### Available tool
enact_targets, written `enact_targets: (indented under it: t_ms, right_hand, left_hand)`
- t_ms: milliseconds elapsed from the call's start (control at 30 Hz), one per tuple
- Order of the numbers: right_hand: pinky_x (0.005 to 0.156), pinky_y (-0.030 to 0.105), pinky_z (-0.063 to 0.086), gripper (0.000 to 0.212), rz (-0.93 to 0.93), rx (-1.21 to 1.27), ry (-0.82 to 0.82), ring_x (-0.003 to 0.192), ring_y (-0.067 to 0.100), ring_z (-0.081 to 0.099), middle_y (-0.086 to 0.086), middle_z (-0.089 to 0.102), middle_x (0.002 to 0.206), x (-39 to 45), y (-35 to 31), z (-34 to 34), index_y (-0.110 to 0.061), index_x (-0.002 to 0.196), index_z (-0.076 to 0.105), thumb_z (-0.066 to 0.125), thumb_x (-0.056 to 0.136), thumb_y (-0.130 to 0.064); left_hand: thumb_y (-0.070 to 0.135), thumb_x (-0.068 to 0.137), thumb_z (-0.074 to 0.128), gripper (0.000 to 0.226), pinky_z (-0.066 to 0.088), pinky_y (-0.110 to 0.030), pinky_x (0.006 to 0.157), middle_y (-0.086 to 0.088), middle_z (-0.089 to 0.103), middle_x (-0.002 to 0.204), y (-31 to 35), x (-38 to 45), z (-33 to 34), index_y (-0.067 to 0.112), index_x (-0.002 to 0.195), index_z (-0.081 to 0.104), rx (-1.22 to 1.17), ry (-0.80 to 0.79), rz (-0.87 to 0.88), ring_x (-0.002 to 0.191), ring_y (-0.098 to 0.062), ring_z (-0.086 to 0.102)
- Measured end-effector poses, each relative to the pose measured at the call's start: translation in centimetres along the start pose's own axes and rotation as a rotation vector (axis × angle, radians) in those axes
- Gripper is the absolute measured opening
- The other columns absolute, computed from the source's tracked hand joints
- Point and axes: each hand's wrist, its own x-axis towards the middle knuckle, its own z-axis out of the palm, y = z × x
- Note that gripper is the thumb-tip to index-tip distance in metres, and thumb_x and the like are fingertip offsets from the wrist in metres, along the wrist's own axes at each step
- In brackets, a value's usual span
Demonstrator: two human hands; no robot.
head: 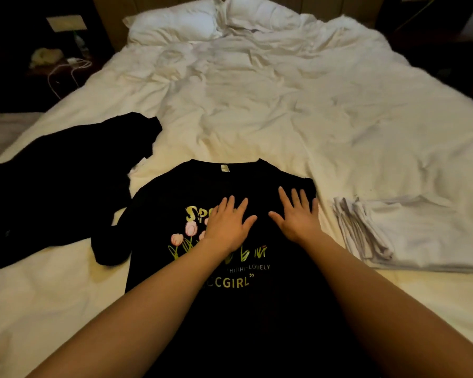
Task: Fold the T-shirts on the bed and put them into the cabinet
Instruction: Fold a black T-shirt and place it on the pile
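Left hand [227, 226] and right hand [298, 216] flat, fingers spread wide, pressing black printed T-shirt [159, 214] on white bed [257, 105]; holding nothing.

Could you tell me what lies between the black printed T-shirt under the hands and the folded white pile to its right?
In the head view, only a bare strip of cream bedsheet separates the black printed T-shirt from the folded white pile.

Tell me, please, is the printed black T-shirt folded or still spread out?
Spread out: the printed black T-shirt lies flat, print up, one sleeve out, both hands pressing on it.
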Motion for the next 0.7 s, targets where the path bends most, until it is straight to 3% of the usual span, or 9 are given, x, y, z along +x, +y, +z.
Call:
enact_targets:
  t_ms: [100,200,433,600,700]
  right_hand:
    - [0.121,0.049,-0.008,0.071,-0.076,-0.026,0.09,0.153,0.024,-0.006,0.005,0.009,0.166,-1.4,-2.1,-0.3,-0.032,0.159,0.0,0.026,0.1,-0.062]
    - [0.122,0.048,-0.005,0.07,-0.118,-0.009,0.075,0.153,0.023,-0.003,0.004,0.014,0.166,-2.3,-4.9,-0.3,-0.03,0.159,0.008,0.028,0.1,-0.062]
    - [0.123,0.043,0.005,0.065,-0.233,0.058,0.084,0.152,0.021,0.007,0.001,0.025,0.162,-3.0,-14.1,-0.1,-0.028,0.157,0.022,0.034,0.1,-0.059]
    - [0.122,0.041,0.014,0.063,-0.373,0.066,0.07,0.15,0.022,0.015,0.002,0.034,0.158,-2.8,-20.0,0.2,-0.025,0.153,0.033,0.036,0.1,-0.058]
    - [0.121,0.04,0.017,0.061,-0.445,0.054,0.066,0.149,0.024,0.019,0.003,0.038,0.155,-2.7,-23.0,0.2,-0.022,0.15,0.038,0.038,0.1,-0.057]
  left_hand:
    - [0.058,0.104,0.019,0.064,0.014,-0.041,0.122,-0.011,0.021,0.164,-1.7,-2.3,-0.4,0.025,0.16,0.017,-0.023,0.066,-0.041,0.152,-0.028,0.015]
    - [0.055,0.105,0.025,0.061,0.017,-0.04,0.12,-0.01,0.028,0.162,-3.3,-4.4,-0.8,0.023,0.158,0.026,-0.102,0.14,-0.069,0.15,-0.027,0.021]
    - [0.044,0.104,0.041,0.047,0.031,-0.035,0.111,-0.003,0.054,0.139,-8.0,-9.8,-1.5,0.019,0.14,0.056,-0.452,0.502,-0.209,0.133,-0.019,0.041]
    - [0.037,0.102,0.05,0.034,0.037,-0.029,0.106,0.002,0.057,0.126,-11.1,-13.5,-1.0,0.018,0.127,0.064,-0.812,0.745,-0.476,0.123,-0.016,0.047]
    - [0.034,0.1,0.054,0.023,0.044,-0.04,0.104,0.008,0.055,0.116,-13.0,-14.4,-0.3,0.02,0.114,0.066,-0.972,0.896,-0.633,0.116,-0.018,0.052]
